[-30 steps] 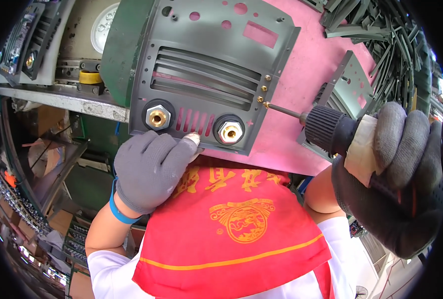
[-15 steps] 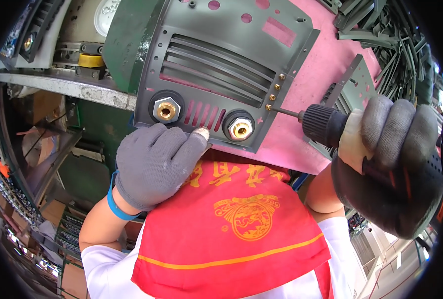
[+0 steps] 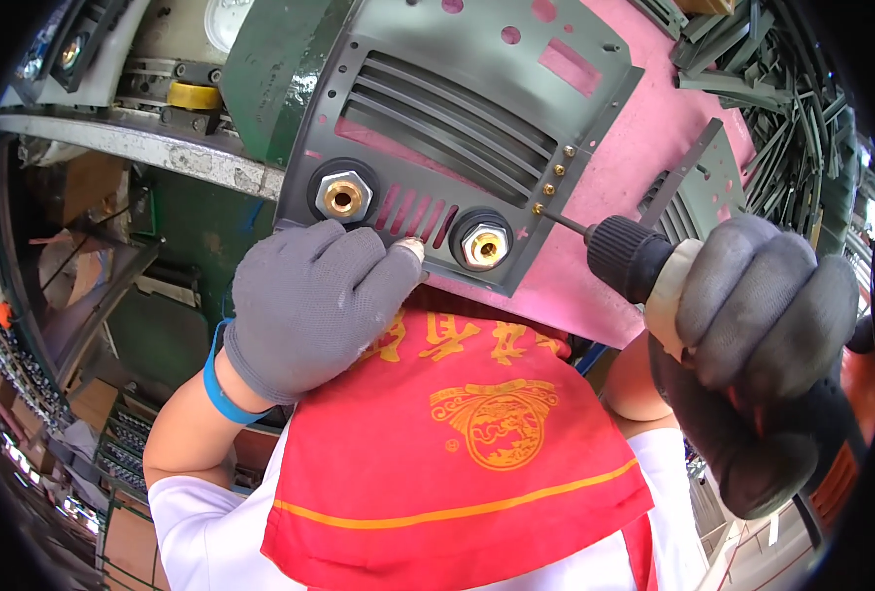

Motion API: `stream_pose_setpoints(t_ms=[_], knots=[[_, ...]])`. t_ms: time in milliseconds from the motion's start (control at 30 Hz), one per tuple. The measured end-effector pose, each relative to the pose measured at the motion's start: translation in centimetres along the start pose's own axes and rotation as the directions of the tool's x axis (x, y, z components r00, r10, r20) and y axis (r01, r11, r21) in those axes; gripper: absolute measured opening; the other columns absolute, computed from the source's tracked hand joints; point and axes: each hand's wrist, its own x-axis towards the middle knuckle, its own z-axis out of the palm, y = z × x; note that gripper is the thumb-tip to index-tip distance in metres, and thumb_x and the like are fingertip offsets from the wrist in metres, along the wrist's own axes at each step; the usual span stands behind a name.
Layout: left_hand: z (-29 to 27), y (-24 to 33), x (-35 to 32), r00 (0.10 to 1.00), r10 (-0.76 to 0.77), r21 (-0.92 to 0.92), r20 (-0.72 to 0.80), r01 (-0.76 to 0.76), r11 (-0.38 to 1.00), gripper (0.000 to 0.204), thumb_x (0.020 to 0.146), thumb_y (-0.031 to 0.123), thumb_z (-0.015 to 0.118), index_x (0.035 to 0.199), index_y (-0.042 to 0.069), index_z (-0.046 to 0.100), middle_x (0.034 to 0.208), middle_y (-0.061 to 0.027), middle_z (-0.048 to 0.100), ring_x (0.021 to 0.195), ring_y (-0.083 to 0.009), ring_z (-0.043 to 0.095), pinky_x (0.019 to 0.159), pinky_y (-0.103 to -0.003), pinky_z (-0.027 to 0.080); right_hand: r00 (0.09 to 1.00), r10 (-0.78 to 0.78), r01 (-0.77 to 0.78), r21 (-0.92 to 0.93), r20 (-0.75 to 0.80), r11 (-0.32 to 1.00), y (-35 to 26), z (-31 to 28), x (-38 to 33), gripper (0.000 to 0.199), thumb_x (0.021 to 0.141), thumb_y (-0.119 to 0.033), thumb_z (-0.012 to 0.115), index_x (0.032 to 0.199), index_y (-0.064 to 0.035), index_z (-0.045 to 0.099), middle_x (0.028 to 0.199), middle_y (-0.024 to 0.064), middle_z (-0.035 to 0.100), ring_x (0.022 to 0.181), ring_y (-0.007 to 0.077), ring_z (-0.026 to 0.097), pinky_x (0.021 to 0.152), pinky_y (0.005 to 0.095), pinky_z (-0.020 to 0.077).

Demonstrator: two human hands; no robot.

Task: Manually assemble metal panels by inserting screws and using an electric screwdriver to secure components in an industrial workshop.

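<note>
A dark grey metal panel point(image 3: 457, 44) with slats and punched holes lies in front of me. Two brass sockets with silver hex nuts, the left one point(image 3: 344, 197) and the right one point(image 3: 483, 245), sit along its near side. My left hand point(image 3: 309, 300), in a grey glove, grips the panel's near edge, its thumb beside the small slots. In my gloved right hand point(image 3: 753, 305) is a power screwdriver point(image 3: 620, 258) with a black ribbed front. Its bit meets the lowest of several small brass screws point(image 3: 538, 208) along the panel's right side.
A pink surface point(image 3: 635, 138) lies under the panel. Another grey panel point(image 3: 704, 182) rests to the right, near a heap of dark metal strips point(image 3: 792, 118). At the left are a metal bench edge point(image 3: 162, 148) and a yellow roll point(image 3: 193, 96).
The panel and my left hand have shifted slightly right. My right hand has lowered and the screwdriver is tilted more, with its bit still at the lowest screw.
</note>
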Motion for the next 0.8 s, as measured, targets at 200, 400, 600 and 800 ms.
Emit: stream_pose_setpoints(t_ms=[200,400,600,800], knots=[[1.4,1.4,1.6,0.996,0.092,0.048,-0.010,-0.091,0.995,0.017,0.071,0.013,0.068,0.087,0.011,0.064,0.068,0.0004,0.046,0.061,-0.0151,0.051,0.048,-0.029,0.040,0.924,-0.305,0.315,0.009,-0.230,0.949,-1.8,-2.0,-1.3,0.029,0.070,-0.025,0.077,0.062,-0.0225,0.050,0.060,-0.0108,0.053,0.053,0.0032,0.051,0.055,0.0179,0.0396],[1.1,3.1,6.0,0.995,0.080,-0.209,0.059,-0.066,0.976,0.010,0.082,0.015,0.066,0.089,0.009,0.061,0.072,-0.0017,0.048,0.064,-0.0164,0.054,0.054,-0.031,0.045,0.851,-0.462,0.507,0.166,-0.249,0.846,-1.8,-2.4,-2.7,0.025,0.072,-0.024,0.074,0.064,-0.0235,0.051,0.062,-0.0113,0.054,0.056,0.0046,0.052,0.057,0.0206,0.0393],[-0.4,2.3,10.6,0.724,-0.227,-0.754,0.651,0.582,-0.304,0.038,0.099,0.020,0.043,0.129,-0.001,0.056,0.101,-0.0039,0.062,0.077,-0.0081,0.048,0.066,-0.023,0.042,0.806,-0.571,0.558,0.522,-0.156,0.645,-0.6,-1.7,-3.8,0.015,0.078,-0.026,0.067,0.075,-0.0207,0.054,0.076,-0.0071,0.056,0.067,0.0104,0.054,0.066,0.0273,0.0403],[1.1,3.4,11.1,0.744,-0.219,-0.759,0.631,0.533,-0.374,0.043,0.103,0.025,0.042,0.138,0.000,0.044,0.092,-0.0047,0.060,0.072,-0.0073,0.045,0.061,-0.022,0.038,0.747,-0.662,0.404,0.832,-0.059,0.381,2.6,-0.7,-2.8,0.011,0.084,-0.028,0.060,0.086,-0.0179,0.057,0.089,-0.0029,0.057,0.078,0.0161,0.056,0.075,0.0340,0.0412]])
